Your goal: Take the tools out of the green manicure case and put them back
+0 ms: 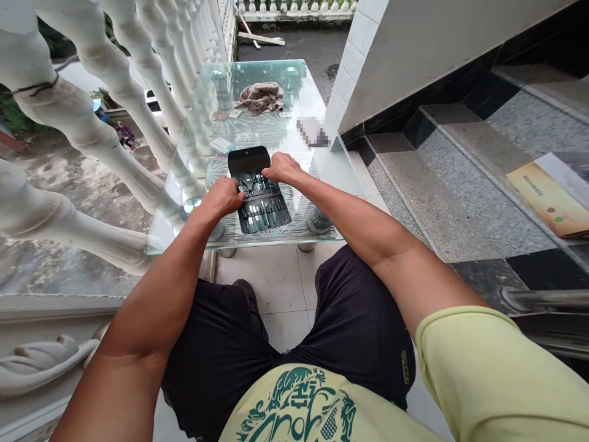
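An unfolded black manicure case [260, 199] lies on the glass table [294, 86], with several small metal and teal tools [264, 212] strapped in rows inside. Its top flap [248, 158] is folded back, away from me. My left hand [224, 196] is closed at the case's left edge, thumb over the rim near a pair of scissors [248, 183]. At the upper right edge, my right hand [281, 168] pinches the case beside the flap; its fingertips are partly hidden.
A crumpled brown cloth [261, 98] and some small cards [221, 145] rest farther back on the table. White balusters [133, 80] line the left side. Stone steps [442, 166] rise on the right, with a printed box or booklet [552, 193] on them.
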A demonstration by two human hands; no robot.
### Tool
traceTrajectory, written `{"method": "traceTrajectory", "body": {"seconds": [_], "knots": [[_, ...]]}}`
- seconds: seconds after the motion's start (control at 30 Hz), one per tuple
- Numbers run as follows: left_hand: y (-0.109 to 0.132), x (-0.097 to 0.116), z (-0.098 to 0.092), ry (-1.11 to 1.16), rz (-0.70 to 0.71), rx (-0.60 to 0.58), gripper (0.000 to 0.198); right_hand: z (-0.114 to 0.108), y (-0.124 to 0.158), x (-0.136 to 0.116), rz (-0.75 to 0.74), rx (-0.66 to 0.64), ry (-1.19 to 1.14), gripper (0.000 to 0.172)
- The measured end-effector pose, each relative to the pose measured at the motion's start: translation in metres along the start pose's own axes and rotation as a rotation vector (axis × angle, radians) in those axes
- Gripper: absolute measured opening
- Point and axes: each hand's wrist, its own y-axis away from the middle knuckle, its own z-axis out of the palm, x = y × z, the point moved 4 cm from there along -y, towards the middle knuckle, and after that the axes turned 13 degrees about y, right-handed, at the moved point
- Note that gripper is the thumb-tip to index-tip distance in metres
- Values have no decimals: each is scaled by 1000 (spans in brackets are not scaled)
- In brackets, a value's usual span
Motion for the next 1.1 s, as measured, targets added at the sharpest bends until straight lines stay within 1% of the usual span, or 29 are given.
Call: {"method": "traceTrajectory", "body": {"seconds": [0.17, 0.33, 0.5, 0.63, 0.73, 0.83, 0.9, 0.97, 1.03, 1.1], "knots": [[7, 4, 2, -34, 29, -24, 30, -2, -1, 1, 5, -21, -3, 24], [13, 5, -1, -5, 9, -56, 30, -4, -4, 9, -1, -46, -36, 14], [17, 9, -4, 10, -6, -66, 29, -8, -3, 16, -6, -62, -75, 12], [19, 10, -4, -22, -2, -79, 33, -17, 3, 18, -12, -63, -88, 12], [17, 5, -6, -43, 4, -63, 33, -20, 13, 19, -32, -99, -67, 9], [15, -6, -12, -73, -32, -23, 26, -20, 23, 19, -59, -133, -43, 10], [14, -14, -16, -70, -71, -14, 22, -19, 26, 20, -71, -132, -29, 11], [13, -19, -18, -50, -93, -10, 23, -18, 26, 21, -71, -107, -19, 11], [14, -17, -18, -35, -92, -11, 26, -18, 23, 23, -66, -84, -28, 12], [16, -8, -15, -35, -64, -14, 27, -17, 18, 24, -52, -73, -52, 13]]}}
